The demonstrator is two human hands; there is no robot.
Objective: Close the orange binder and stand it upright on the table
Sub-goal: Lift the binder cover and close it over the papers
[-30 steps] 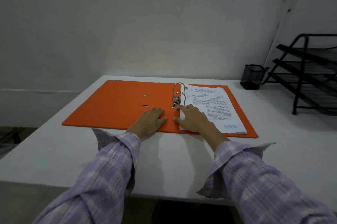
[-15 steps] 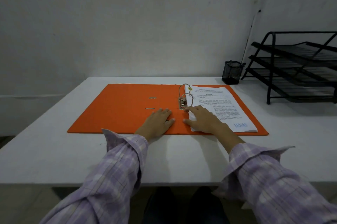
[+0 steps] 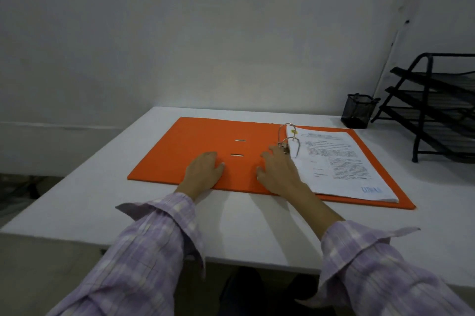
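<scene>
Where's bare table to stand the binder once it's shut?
Free: the strip of table between the binder and the near edge, and the left margin beside the open cover. Crowded: far right corner, where the mesh cup and tray rack stand.

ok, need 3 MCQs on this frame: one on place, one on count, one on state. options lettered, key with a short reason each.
1. Where does the paper stack lie?
A. on the binder's right half
B. on the binder's left half
C. in the black tray rack

2. How many metal rings rise from the binder?
A. one
B. two
C. four

3. What state is the orange binder in?
A. closed and upright
B. closed and flat
C. open and flat

Key: 1 A, the pages sit right of the rings. 2 B, two arches show, one behind the other. 3 C, both covers lie spread on the table, with the left hand and right hand resting flat on it.
</scene>
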